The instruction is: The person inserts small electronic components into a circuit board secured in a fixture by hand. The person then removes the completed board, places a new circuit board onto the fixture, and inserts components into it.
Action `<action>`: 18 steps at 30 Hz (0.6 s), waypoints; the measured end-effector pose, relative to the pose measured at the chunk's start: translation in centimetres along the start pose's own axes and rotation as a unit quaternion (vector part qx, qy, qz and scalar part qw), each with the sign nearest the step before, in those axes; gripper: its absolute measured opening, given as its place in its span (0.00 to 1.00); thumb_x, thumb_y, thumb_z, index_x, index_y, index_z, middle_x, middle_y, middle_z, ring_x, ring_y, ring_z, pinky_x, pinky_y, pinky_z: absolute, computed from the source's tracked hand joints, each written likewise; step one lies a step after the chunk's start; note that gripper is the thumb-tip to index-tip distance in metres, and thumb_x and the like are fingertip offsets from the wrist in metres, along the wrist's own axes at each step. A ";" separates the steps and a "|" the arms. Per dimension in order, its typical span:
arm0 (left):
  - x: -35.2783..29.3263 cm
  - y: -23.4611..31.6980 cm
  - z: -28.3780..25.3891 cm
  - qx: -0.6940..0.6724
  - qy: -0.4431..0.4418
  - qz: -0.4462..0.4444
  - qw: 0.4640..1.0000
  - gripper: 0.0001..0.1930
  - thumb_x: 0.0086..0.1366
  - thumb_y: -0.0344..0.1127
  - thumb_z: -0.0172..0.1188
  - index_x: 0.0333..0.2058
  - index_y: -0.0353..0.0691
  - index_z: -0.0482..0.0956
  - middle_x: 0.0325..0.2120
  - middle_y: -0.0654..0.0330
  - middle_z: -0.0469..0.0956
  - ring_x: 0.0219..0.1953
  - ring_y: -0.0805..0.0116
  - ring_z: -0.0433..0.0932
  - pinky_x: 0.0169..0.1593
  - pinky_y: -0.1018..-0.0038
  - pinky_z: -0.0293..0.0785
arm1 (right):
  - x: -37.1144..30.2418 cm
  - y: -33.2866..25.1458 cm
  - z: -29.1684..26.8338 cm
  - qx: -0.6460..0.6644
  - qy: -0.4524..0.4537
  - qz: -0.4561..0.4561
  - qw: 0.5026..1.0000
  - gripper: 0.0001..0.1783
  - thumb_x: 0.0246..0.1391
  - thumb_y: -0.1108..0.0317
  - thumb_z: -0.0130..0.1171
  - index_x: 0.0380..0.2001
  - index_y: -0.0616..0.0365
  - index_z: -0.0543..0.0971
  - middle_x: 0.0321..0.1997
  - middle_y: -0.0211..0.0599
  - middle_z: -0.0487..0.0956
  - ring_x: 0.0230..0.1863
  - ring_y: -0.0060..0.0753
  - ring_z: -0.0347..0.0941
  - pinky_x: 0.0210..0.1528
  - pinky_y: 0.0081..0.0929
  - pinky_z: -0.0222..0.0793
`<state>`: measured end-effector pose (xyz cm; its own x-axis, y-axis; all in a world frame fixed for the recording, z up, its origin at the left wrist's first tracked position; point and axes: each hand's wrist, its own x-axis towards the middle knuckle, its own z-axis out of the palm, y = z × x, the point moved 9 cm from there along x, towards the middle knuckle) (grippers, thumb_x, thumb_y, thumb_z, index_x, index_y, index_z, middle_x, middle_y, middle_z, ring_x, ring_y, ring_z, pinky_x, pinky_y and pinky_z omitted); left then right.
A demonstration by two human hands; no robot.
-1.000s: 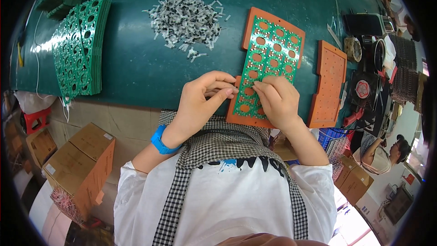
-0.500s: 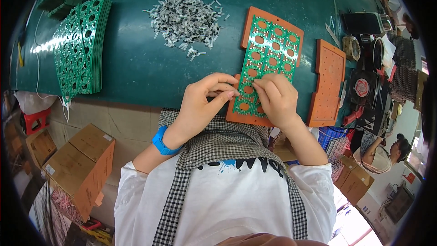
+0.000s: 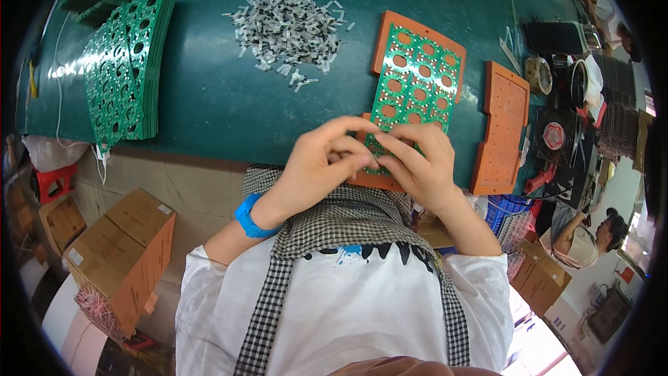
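Note:
A green circuit board panel (image 3: 409, 89) with rows of round cut-outs lies in an orange fixture plate (image 3: 387, 22) at the table's near edge. Over the panel's near left part, my left hand (image 3: 330, 150) is closed, thumb and fingers bent together; anything between them is too small to make out. My right hand (image 3: 422, 160) meets it fingertip to fingertip above the same part, its thumb and forefinger closed in a pinch. What this pinch holds is hidden. Both hands cover the panel's near rows.
A heap of small clear-and-black parts (image 3: 285, 28) lies beyond my left hand. Stacked green circuit boards (image 3: 129, 69) stand at the left. A second orange plate (image 3: 502, 125) lies at the right, near a black fan-like device (image 3: 553, 134). Cardboard boxes (image 3: 118, 237) sit on the floor.
My right hand has moved left across the panel and its fingertips now meet my left hand's. My left hand has shifted slightly right. The panel looks unmoved.

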<state>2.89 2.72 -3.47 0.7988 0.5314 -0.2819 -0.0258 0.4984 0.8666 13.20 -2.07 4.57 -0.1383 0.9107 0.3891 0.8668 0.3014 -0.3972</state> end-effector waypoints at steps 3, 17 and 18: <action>-0.1 -0.4 1.4 -0.081 -0.075 -0.056 0.992 0.23 0.62 0.22 0.56 0.56 0.35 0.66 0.29 0.59 0.81 0.25 0.82 0.73 0.27 0.85 0.67 | -1.1 0.5 0.2 0.185 -0.008 0.028 0.982 0.14 0.40 0.74 0.67 0.35 0.56 0.81 0.35 0.32 0.78 0.32 0.33 0.75 0.30 0.28 0.67; -0.4 7.2 -1.4 0.576 0.248 0.289 0.724 0.12 0.51 0.32 0.66 0.36 0.45 0.78 0.32 0.64 0.74 0.36 0.61 0.71 0.38 0.66 0.67 | -1.6 2.8 1.2 0.173 -0.052 0.182 0.967 0.07 0.46 0.78 0.63 0.31 0.61 0.77 0.33 0.37 0.76 0.35 0.39 0.75 0.36 0.30 0.70; 0.2 7.4 -2.8 0.613 0.273 0.255 0.696 0.12 0.50 0.33 0.66 0.35 0.45 0.78 0.34 0.64 0.72 0.38 0.61 0.69 0.41 0.65 0.64 | -1.5 2.6 1.5 0.145 -0.068 0.172 0.972 0.06 0.47 0.78 0.62 0.30 0.61 0.76 0.33 0.37 0.74 0.36 0.41 0.73 0.37 0.32 0.69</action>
<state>1.14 8.45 1.74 0.5175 0.7729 0.3673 0.5772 -0.6321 0.5170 14.91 -2.22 1.71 0.0558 0.9947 0.0861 0.7042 0.0219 -0.7097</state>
